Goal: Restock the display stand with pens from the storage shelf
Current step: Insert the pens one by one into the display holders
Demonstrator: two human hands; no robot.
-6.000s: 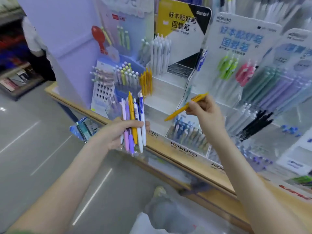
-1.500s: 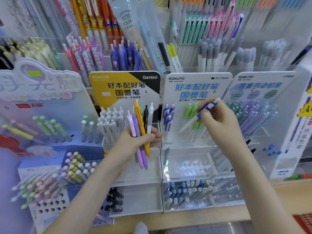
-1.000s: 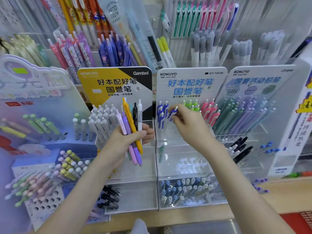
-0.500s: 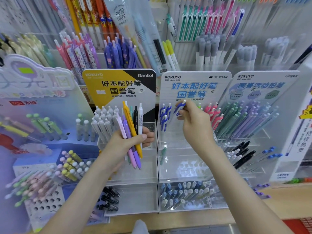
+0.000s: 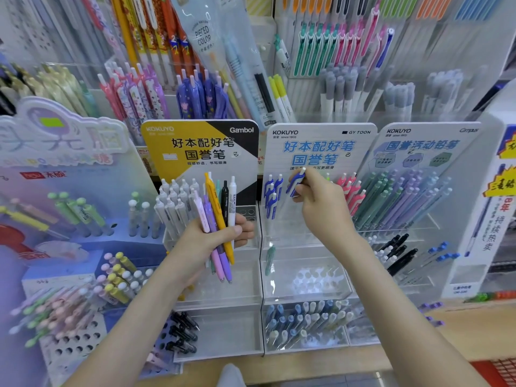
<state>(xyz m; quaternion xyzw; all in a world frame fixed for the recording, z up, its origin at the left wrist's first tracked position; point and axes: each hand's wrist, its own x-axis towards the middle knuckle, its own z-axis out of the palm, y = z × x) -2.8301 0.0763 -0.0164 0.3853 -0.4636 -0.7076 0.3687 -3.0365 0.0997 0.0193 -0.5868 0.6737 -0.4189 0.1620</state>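
My left hand grips a bundle of pens, among them pink, purple, yellow, black and white ones, held upright in front of the yellow-and-black display stand. My right hand pinches a blue-and-white pen at the top tier of the white-and-blue display stand. The pen sits just right of a few matching blue-and-white pens standing in that tier. Pink pens stand to the right of my hand.
A third stand to the right holds green, purple and black pens. A purple stand on the left holds pastel pens. Wall racks of pens hang behind. Clear lower bins hold blue and white pens. A wooden counter edge runs below.
Six seconds ago my right hand held a yellow pen; since 1.5 s ago it holds a blue-and-white one, carried left to the blue pens' row. The left bundle stays put.
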